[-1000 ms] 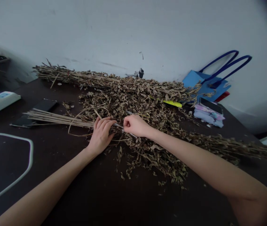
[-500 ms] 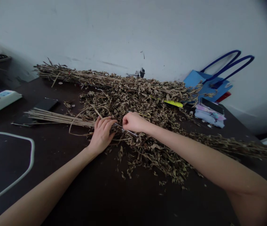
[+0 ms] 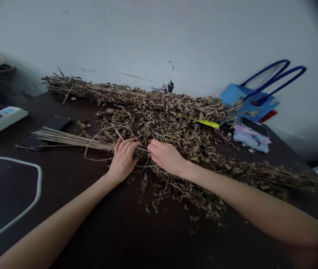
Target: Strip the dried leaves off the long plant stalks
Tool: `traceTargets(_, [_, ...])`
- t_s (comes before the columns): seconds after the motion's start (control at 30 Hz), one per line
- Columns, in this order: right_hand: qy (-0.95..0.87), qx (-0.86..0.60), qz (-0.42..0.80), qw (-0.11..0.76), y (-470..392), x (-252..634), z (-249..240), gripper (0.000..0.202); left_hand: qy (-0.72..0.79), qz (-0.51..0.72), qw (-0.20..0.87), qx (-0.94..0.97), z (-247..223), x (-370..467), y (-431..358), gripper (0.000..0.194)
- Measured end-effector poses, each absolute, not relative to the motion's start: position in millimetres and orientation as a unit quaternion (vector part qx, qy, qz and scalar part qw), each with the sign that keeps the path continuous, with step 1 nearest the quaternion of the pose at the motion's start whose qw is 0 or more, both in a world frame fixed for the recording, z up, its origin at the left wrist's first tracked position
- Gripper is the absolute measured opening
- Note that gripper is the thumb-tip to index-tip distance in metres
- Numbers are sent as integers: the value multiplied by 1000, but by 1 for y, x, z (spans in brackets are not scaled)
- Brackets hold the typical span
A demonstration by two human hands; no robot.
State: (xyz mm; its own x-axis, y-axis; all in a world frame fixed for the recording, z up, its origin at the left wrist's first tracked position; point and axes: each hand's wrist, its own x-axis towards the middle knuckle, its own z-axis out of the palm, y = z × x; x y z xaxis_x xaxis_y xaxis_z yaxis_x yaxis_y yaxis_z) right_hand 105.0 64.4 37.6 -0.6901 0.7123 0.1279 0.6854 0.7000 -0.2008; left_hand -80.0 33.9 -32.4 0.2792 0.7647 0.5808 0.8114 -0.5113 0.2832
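My left hand (image 3: 123,158) is closed over a bundle of dried leafy plants, just where its bare stems (image 3: 72,138) run out to the left. Fingers pinched, my right hand (image 3: 167,156) grips a thin whitish string (image 3: 142,149) that stretches between the two hands across the bundle. Most of the string is hidden by the fingers. Gold-handled scissors (image 3: 172,138) lie on the leaves just beyond my right hand. A loose bent stalk (image 3: 87,147) loops over the bare stems beside my left hand.
Another dried bundle (image 3: 105,89) lies along the wall, and more stalks (image 3: 282,177) extend right. A blue bag (image 3: 262,102), a yellow object (image 3: 208,123) and a phone (image 3: 255,127) on a pale pouch sit back right. A white power strip (image 3: 2,121) lies left.
My right hand has moved slightly toward me and turned, uncovering the scissors behind it. My left hand stays in place on the bundle.
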Motion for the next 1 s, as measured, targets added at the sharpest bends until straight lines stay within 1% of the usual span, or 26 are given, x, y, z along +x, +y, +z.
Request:
traceTargets(0.17, [-901,-395,154,96,79,106,48,13,-496,-346,34,-796,-34,-79,34,45])
traceTargets(0.3, [-892,-412,168,77,89,101,52,11,-497,-345,31,-796,-34,-80,34,46])
traceTargets(0.57, [-883,-444,147,40,91,89,42,12,-493,-352,31,-795,-34,-79,34,45])
traceTargets(0.87, [-868,-480,125,-12,93,75,52,9,-493,-348,37,-797,-36,-79,36,45])
traceTargets(1.0, [-869,-480,117,-6,92,75,51,9,-493,-347,39,-797,-35,-79,35,45])
